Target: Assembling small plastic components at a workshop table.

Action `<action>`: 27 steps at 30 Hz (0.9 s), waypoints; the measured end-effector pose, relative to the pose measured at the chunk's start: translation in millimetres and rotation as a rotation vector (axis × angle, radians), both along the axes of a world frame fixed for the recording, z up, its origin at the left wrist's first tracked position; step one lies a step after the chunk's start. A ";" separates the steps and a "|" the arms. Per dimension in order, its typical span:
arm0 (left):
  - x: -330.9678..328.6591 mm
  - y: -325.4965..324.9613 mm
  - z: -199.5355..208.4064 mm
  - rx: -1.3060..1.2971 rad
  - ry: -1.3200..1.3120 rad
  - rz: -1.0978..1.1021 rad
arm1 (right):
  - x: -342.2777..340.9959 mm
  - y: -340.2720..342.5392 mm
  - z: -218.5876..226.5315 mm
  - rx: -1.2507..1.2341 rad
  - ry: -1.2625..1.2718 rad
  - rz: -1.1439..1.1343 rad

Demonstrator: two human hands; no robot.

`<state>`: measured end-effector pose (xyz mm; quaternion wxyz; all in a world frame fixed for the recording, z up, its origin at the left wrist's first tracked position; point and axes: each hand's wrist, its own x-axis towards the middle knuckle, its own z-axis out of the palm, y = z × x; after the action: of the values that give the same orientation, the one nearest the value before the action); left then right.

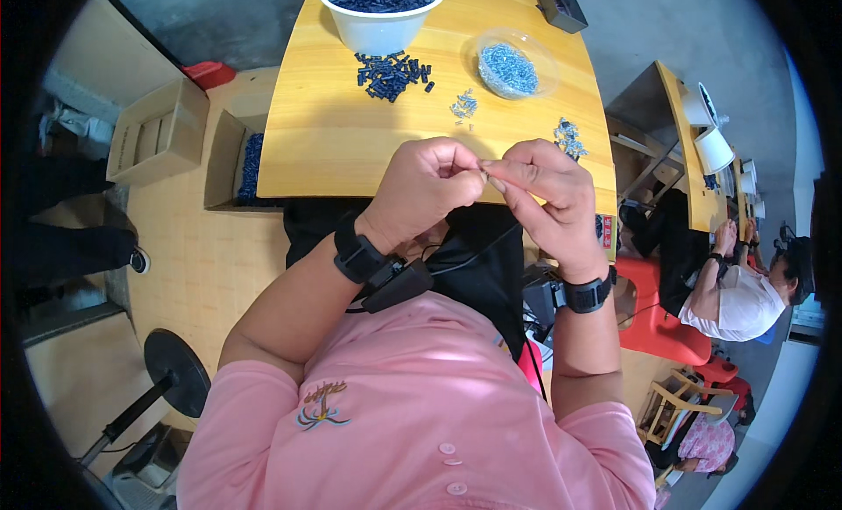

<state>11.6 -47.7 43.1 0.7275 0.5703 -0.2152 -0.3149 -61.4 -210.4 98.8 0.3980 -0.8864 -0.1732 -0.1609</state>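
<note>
Above the near edge of the wooden table (324, 164), my left hand (430, 181) and my right hand (557, 194) meet fingertip to fingertip. Both are closed in a pinch, and whatever sits between the fingers is too small to name. Just beyond my right hand lies a little heap of small shiny parts (570, 138). Farther off are a few loose clear or silvery pieces (463, 105). Toward the far left, short dark cylindrical parts (388, 77) are piled in front of a white tub (375, 35) full of similar ones. A clear round bowl (545, 70) holds many small silvery-blue pieces (507, 70).
A dark open box (561, 8) rests at the table's far right corner. On the floor to the left stand cardboard boxes (162, 128), one holding dark blue parts (251, 166). A person in a white shirt (741, 299) sits at another table on the right, by a red stool (653, 313).
</note>
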 end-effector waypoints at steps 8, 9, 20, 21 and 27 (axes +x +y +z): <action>2.8 3.4 2.1 -0.039 0.034 0.030 | -0.9 9.9 -15.8 0.230 0.080 -0.179; 2.9 4.0 2.2 -0.040 0.035 0.032 | -1.0 10.3 -15.1 0.228 0.082 -0.177; 5.4 7.7 1.1 -0.004 0.000 0.005 | 0.1 13.5 -15.1 0.225 0.173 -0.215; 5.5 7.8 0.6 -0.004 0.001 0.007 | 0.2 13.6 -15.3 0.224 0.174 -0.214; 5.7 6.8 1.1 -0.034 0.023 -0.008 | 0.7 14.3 -16.1 0.235 0.191 -0.240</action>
<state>17.3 -41.0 44.2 0.7381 0.5534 -0.2147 -0.3207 -60.7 -196.0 82.6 0.4913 -0.8594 -0.0077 -0.1413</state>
